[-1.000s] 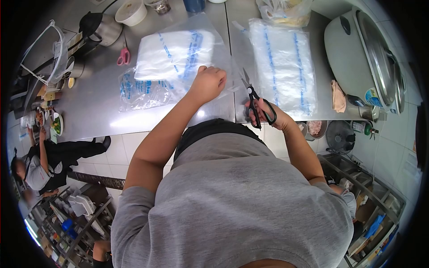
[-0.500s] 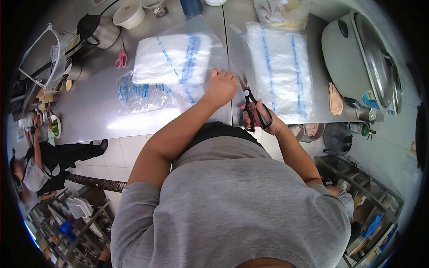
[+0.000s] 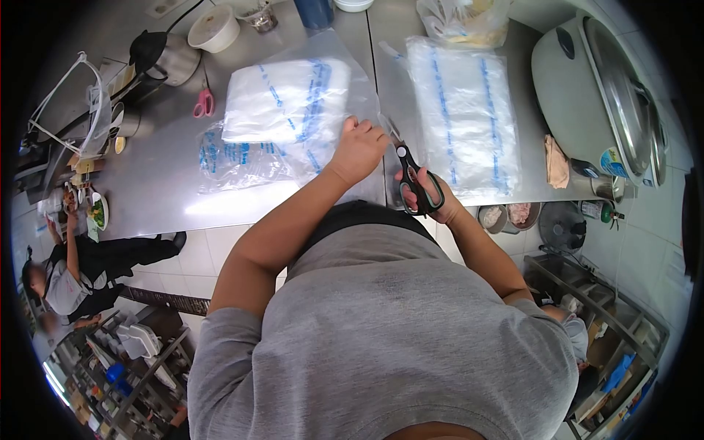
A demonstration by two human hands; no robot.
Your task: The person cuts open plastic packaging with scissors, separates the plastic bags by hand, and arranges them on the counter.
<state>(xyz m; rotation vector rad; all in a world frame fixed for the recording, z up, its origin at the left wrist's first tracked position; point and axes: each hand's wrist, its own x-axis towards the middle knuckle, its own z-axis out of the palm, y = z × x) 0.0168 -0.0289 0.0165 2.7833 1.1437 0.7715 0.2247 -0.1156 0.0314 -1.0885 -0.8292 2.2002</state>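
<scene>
My right hand [image 3: 433, 196] is closed round the handles of black scissors [image 3: 411, 176], whose blades point up and slightly left. Just left of the blade tips, my left hand [image 3: 358, 150] has its fingers curled at the edge of a clear plastic bag; whether it pinches the film is hard to make out. That bag lies under and around a folded stack of white plastic bags with blue print [image 3: 286, 99]. A second printed stack [image 3: 466, 114] lies to the right of the scissors. Crumpled clear plastic [image 3: 238, 163] lies left of my left forearm.
Pink scissors [image 3: 204, 103], a kettle [image 3: 172, 60] and a white tub [image 3: 214, 29] stand at the back left. On the right are a large grey cooker [image 3: 572, 95] and a folded cloth [image 3: 556, 161]. A co-worker [image 3: 66, 282] is at the far left.
My left hand has moved right, towards the scissors. The scissors have shifted slightly left, and their blades, spread earlier, are now closer together.
</scene>
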